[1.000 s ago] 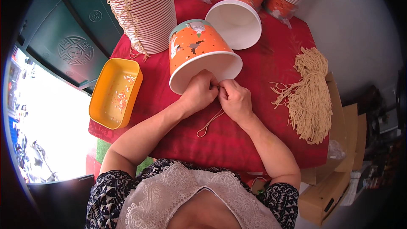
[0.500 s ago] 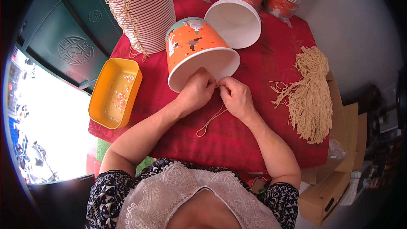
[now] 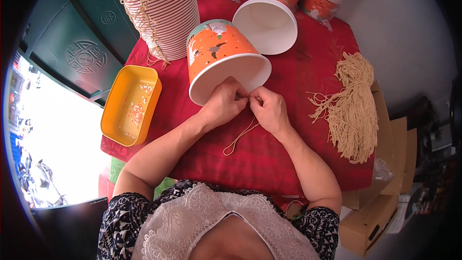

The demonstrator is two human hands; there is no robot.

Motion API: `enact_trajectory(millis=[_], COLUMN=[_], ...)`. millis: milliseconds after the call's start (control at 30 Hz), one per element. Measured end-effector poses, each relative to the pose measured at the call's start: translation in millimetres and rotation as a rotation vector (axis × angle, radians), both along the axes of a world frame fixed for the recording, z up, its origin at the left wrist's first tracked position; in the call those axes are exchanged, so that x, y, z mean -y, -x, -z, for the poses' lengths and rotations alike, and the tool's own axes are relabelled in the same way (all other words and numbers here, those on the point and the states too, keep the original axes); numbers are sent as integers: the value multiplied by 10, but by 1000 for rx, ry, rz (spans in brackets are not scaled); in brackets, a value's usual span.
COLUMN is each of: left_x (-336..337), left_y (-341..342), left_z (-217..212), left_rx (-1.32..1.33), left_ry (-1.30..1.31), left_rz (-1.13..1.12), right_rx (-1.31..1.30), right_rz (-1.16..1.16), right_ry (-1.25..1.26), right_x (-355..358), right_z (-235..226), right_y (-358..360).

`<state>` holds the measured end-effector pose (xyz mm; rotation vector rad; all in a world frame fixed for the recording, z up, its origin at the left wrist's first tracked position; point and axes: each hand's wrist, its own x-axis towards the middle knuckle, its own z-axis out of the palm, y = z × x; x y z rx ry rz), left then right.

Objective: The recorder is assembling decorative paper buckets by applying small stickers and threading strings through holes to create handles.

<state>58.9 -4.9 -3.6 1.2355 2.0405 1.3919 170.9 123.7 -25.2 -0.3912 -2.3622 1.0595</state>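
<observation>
- You see a table with a red cloth (image 3: 269,163).
- On it lie an orange paper bucket (image 3: 219,55) on its side, a second bucket (image 3: 267,26), a yellow tray (image 3: 130,103), a bundle of beige strings (image 3: 353,108), one string loop (image 3: 238,137) and stacks of buckets (image 3: 163,9).

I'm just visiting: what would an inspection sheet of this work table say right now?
Surface: table under red cloth.
Job's things: orange paper bucket on its side, rim toward the person; beige string trailing from the fingers.
Clutter: yellow tray of small bits, string bundle, white-lined bucket, bucket stack.
Grippers: left hand and right hand pinch string at the rim.
Cables: nothing seen.
Surroundings: cardboard boxes, green door.
</observation>
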Motion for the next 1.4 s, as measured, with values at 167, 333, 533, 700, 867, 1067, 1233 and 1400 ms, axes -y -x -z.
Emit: enact_trajectory(millis=[167,333,533,700,867,1067,1233,1400], left_x=[-22,-48,-30,-15,-32,-48,-71,-97], left_y=[16,20,12,69,65,59,56,32], left_z=[115,132,59,102,49,41,103,105], left_rx=[-85,-135,-109,-104,-35,-23,-210,-231], left_ry=[-49,-40,-26,-7,13,8,-47,-45], left_rz=[-24,-42,-114,-101,-132,-143,-163,-174], right_rx=[0,1,-65,-68,-30,-58,-12,28], right_rz=[10,13,-8,-19,-8,14,-27,-9], right_ry=[-2,3,-55,-95,-139,-221,-211,-259], right_x=[15,23,28,54,54,37,24,12], right_z=[0,-13,-18,-50,-60,-16,-87,-107], right_y=[6,1,-16,-38,-68,-72,-95,-114])
